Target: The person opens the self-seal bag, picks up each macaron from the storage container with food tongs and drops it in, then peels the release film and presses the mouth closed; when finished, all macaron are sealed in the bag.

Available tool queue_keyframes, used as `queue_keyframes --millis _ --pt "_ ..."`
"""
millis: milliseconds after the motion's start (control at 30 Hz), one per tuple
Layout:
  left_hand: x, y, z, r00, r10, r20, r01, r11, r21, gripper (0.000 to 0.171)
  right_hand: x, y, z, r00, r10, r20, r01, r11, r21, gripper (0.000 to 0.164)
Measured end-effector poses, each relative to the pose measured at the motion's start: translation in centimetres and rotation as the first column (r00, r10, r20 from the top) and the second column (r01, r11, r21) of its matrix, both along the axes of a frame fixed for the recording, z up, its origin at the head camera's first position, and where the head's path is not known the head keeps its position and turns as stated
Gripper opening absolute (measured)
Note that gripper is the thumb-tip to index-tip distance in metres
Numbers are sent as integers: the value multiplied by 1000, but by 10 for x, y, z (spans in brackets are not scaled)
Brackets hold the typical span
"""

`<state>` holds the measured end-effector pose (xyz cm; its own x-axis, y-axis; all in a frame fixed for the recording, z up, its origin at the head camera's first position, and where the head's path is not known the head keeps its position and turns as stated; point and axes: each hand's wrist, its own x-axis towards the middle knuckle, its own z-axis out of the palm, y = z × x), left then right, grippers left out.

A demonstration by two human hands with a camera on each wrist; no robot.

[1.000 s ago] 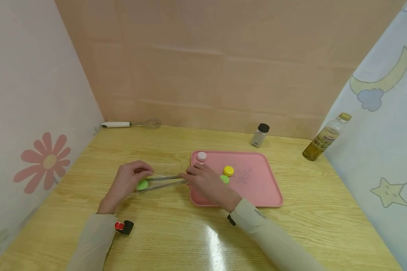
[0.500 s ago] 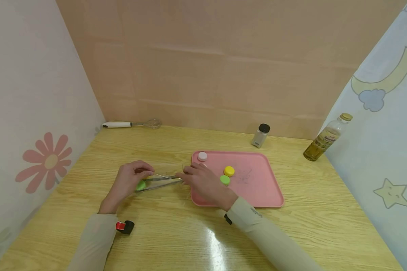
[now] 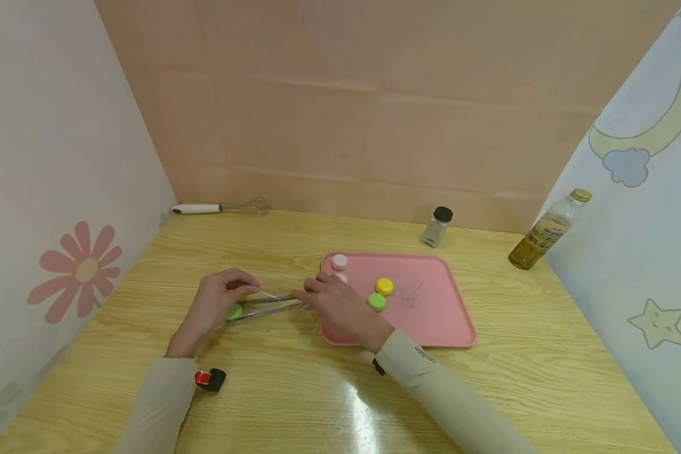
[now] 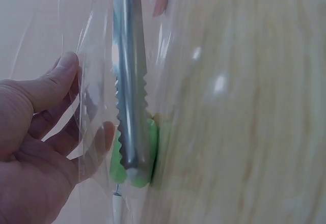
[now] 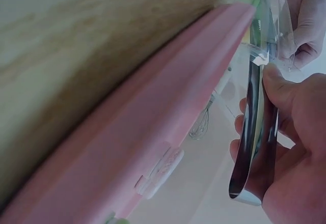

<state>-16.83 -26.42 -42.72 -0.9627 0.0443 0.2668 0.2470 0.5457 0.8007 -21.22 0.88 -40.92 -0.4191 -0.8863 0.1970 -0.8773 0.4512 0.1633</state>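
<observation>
My left hand (image 3: pixel 204 309) pinches the edge of a clear plastic bag (image 4: pixel 91 89) between thumb and fingers, left of the tray. Metal tongs (image 5: pixel 248 127) are gripped by my right hand (image 3: pixel 343 309), which is over the tray's left side. Their serrated tips reach into the bag, around a green macaron (image 4: pixel 118 165), next to my left fingers. Something yellow beside it is mostly hidden in the head view. On the pink tray (image 3: pixel 431 315) lie a yellow macaron (image 3: pixel 384 287), another green macaron (image 3: pixel 377 302) and two pale pink macarons (image 3: pixel 339 261), one partly behind my right hand.
A whisk (image 3: pixel 221 208) with a white handle lies at the back left of the wooden table (image 3: pixel 284 391). Behind the tray stands a small jar (image 3: pixel 436 228) with a black lid. A bottle of yellow liquid (image 3: pixel 545 233) is at the right, near the wall.
My right hand has shifted slightly left, carrying the tongs and the green macaron further left inside the bag. My left hand keeps its pinch and has barely moved.
</observation>
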Motion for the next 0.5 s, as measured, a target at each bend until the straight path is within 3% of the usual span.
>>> queue_keyframes --millis 500 --pt "2 1 1 1000 13 5 -13 1000 -14 10 0 9 2 995 5 -103 -4 1000 13 41"
